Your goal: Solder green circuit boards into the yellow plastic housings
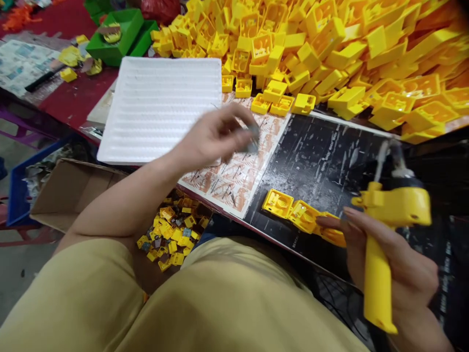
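My left hand [220, 134] hovers over the printed sheet [234, 183], beside the white ribbed tray [157, 105]. Its fingers are pinched on a small grey piece that motion blur makes hard to name. My right hand [388, 264] is wrapped round the handle of a yellow tool shaped like a pistol [384, 230], tip pointing up. Its fingertips reach toward a short row of yellow plastic housings [293, 210] lying on the black mat [330, 156].
A big heap of yellow plastic housings [330, 49] fills the back of the table. Green bins [120, 34] stand at the far left. A cardboard box [73, 190] and a box of small yellow parts [176, 234] sit below the table edge by my lap.
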`<state>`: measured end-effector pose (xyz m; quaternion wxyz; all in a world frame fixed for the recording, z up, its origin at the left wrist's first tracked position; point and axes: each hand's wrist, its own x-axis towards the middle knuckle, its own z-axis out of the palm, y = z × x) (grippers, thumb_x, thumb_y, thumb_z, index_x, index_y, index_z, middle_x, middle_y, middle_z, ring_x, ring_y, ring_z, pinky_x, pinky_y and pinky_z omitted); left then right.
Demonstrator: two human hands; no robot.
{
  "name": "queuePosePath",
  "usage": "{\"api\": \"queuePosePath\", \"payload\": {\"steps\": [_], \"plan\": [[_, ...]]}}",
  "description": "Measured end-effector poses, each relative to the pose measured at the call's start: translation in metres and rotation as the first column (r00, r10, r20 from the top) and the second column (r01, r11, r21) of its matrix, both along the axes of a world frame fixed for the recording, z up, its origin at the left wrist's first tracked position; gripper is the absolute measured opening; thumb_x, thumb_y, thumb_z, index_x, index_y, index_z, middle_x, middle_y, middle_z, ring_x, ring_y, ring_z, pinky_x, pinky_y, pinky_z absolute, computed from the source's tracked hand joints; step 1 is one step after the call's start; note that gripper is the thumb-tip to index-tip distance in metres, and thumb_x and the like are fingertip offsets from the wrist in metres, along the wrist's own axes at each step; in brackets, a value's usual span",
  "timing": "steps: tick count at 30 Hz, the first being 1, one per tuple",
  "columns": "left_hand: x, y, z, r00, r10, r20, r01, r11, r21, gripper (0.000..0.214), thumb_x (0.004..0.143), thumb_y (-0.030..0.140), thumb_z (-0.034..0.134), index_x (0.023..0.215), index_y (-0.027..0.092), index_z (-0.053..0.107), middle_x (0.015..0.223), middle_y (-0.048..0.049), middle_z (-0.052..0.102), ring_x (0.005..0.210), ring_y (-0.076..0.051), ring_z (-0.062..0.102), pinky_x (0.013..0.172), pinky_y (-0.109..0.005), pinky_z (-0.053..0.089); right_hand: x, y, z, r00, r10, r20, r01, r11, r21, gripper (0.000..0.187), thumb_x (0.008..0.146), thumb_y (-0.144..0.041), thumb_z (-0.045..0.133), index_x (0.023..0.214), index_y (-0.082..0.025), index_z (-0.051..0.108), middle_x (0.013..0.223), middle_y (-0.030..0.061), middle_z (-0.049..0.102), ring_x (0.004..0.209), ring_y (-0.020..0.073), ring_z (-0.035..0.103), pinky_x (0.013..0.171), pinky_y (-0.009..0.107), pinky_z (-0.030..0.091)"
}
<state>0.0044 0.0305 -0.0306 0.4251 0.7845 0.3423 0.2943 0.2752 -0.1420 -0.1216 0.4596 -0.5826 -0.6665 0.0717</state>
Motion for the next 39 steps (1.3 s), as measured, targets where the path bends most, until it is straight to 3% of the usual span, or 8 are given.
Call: {"api": "queuePosePath", "payload": {"steps": [2, 5, 9, 12, 18, 26, 34, 39], "plan": [[0.023, -0.023, -0.002, 0.911, -0.221, -0.348, 0.264, 0.961, 0.082, 0.011, 0.088, 0.022, 0.062, 0.098, 0.018, 0.065, 0.086, -0.0023, 0.07, 0.078, -0.015, 0.067, 0.074, -0.029, 0.051, -0.014, 0.006, 0.01, 0.985, 0.124, -0.124, -0.13, 0.99, -0.046, 0.034, 0.084, -0.015, 0.069, 0.115, -0.028, 0.064, 0.105, 0.0012, 0.074, 0.088, 0.0187, 0.073, 0.08, 0.027, 0.062], [0.047, -0.051, -0.013, 0.82, -0.335, -0.465, 0.438, 0.889, 0.132, 0.021, 0.089, 0.013, 0.057, 0.109, 0.017, 0.063, 0.103, -0.0072, 0.071, 0.098, -0.019, 0.067, 0.086, -0.031, 0.051, -0.029, 0.013, 0.016, 0.952, 0.217, -0.216, -0.252, 0.956, -0.152, 0.033, 0.086, -0.029, 0.07, 0.116, -0.025, 0.055, 0.124, 0.0059, 0.067, 0.102, 0.0205, 0.07, 0.087, 0.032, 0.061], [0.052, -0.062, -0.025, 0.908, -0.337, -0.251, 0.372, 0.921, 0.111, 0.034, 0.088, 0.011, 0.054, 0.121, 0.016, 0.054, 0.119, -0.0105, 0.066, 0.105, -0.018, 0.065, 0.09, -0.03, 0.053, -0.036, 0.016, 0.015, 0.938, 0.166, -0.304, -0.222, 0.961, -0.162, 0.028, 0.087, -0.028, 0.069, 0.109, -0.026, 0.053, 0.107, 0.0025, 0.069, 0.094, 0.0178, 0.071, 0.079, 0.029, 0.062], [0.043, -0.059, -0.028, 0.968, -0.25, 0.002, 0.249, 0.961, -0.123, 0.054, 0.084, 0.018, 0.063, 0.134, 0.023, 0.047, 0.135, -0.0125, 0.055, 0.095, -0.016, 0.068, 0.082, -0.028, 0.056, -0.038, 0.013, 0.021, 0.929, 0.036, -0.369, -0.077, 0.992, -0.099, 0.026, 0.083, -0.022, 0.072, 0.102, -0.026, 0.055, 0.094, -0.0003, 0.068, 0.083, 0.0148, 0.071, 0.073, 0.026, 0.062], [0.042, -0.067, -0.045, 0.956, -0.067, 0.286, 0.244, 0.725, -0.644, 0.063, 0.074, 0.04, 0.08, 0.13, 0.02, 0.059, 0.107, -0.011, 0.071, 0.082, -0.014, 0.069, 0.077, -0.026, 0.055, -0.042, 0.012, 0.033, 0.9, -0.064, -0.431, 0.059, 0.998, -0.026, 0.028, 0.08, -0.021, 0.075, 0.1, -0.025, 0.056, 0.092, -0.0006, 0.067, 0.077, 0.0121, 0.07, 0.067, 0.022, 0.061], [0.073, -0.088, -0.049, 0.902, 0.242, 0.358, -0.051, 0.883, -0.468, 0.032, 0.079, 0.052, 0.074, 0.085, 0.02, 0.077, 0.092, -0.0046, 0.074, 0.098, -0.017, 0.068, 0.093, -0.031, 0.053, -0.044, 0.009, 0.023, 0.922, 0.004, -0.387, 0.01, 0.999, 0.034, 0.031, 0.079, -0.016, 0.074, 0.103, -0.024, 0.057, 0.092, -0.0002, 0.068, 0.08, 0.0127, 0.07, 0.072, 0.023, 0.062], [0.081, -0.091, -0.052, 0.865, 0.36, 0.349, 0.008, 0.686, -0.727, 0.039, 0.068, 0.055, 0.081, 0.08, 0.019, 0.074, 0.095, -0.0047, 0.075, 0.096, -0.019, 0.069, 0.087, -0.033, 0.056, -0.055, 0.01, 0.011, 0.917, 0.048, -0.396, -0.039, 0.999, 0.031, 0.03, 0.08, -0.017, 0.074, 0.105, -0.024, 0.059, 0.092, -0.0007, 0.068, 0.079, 0.0134, 0.071, 0.07, 0.023, 0.063], [0.055, -0.07, -0.041, 0.985, 0.116, 0.132, -0.035, 0.866, -0.499, 0.033, 0.078, 0.049, 0.072, 0.085, 0.016, 0.073, 0.071, -0.0019, 0.072, 0.063, -0.012, 0.064, 0.064, -0.024, 0.053, -0.035, 0.003, 0.011, 0.929, 0.096, -0.357, -0.116, 0.993, -0.036, 0.036, 0.08, -0.021, 0.076, 0.112, -0.029, 0.061, 0.1, -0.0003, 0.073, 0.081, 0.0163, 0.072, 0.073, 0.029, 0.064]]}}
